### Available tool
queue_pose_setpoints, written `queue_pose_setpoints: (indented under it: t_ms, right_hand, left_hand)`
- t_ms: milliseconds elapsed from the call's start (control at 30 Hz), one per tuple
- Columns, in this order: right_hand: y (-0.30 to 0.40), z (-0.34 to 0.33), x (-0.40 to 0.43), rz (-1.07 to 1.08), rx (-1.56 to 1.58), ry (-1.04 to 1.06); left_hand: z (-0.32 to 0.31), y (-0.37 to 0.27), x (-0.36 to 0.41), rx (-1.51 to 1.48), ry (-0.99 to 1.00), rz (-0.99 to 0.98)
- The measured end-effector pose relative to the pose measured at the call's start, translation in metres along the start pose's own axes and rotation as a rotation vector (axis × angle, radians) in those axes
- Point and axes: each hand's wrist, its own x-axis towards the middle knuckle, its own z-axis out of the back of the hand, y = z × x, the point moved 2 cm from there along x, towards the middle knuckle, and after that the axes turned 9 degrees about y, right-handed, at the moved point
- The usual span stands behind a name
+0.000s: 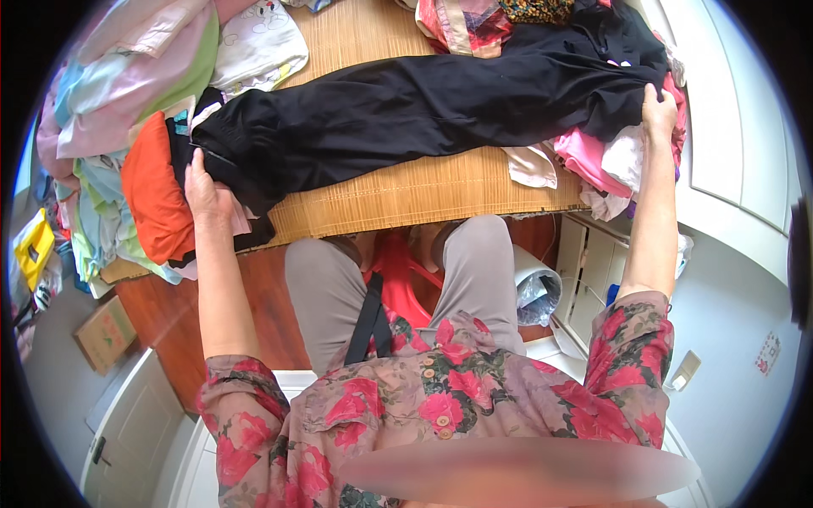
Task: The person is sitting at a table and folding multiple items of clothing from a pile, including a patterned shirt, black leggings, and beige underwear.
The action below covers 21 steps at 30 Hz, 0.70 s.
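Observation:
A long black cloth garment (413, 105), perhaps trousers, stretches crosswise before me over a bamboo mat (394, 187). My left hand (208, 193) grips its left end, thumb on top, beside an orange folded cloth (152, 190). At the other end, my right hand (658, 113) pinches the garment's edge, with the fingers mostly hidden behind the cloth. Below that hand lie a pink cloth (587, 159) and a white cloth (625, 155). The black fabric looks fairly flat between the hands, with wrinkles near both ends.
Piled clothes (133, 82) cover the mat's left side; a white printed cloth (259, 47) and a red patterned cloth (467, 25) lie farther back. A white cabinet (718, 114) borders the right. Under the mat's front edge are a red plastic stool (397, 273) and a lined waste bin (538, 289).

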Motion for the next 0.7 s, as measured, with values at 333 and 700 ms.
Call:
queue_pose_setpoints:
  t_ms: [333,700]
  right_hand:
    - [0.088,0.057,-0.039,0.418,-0.149,-0.357]
    - [0.087,-0.046,0.021,0.45,-0.445,0.0]
  left_hand:
    - [0.055,-0.181,-0.04,0.244,0.015,-0.327]
    - [0.201,-0.173,0.038,0.844,-0.048,-0.072]
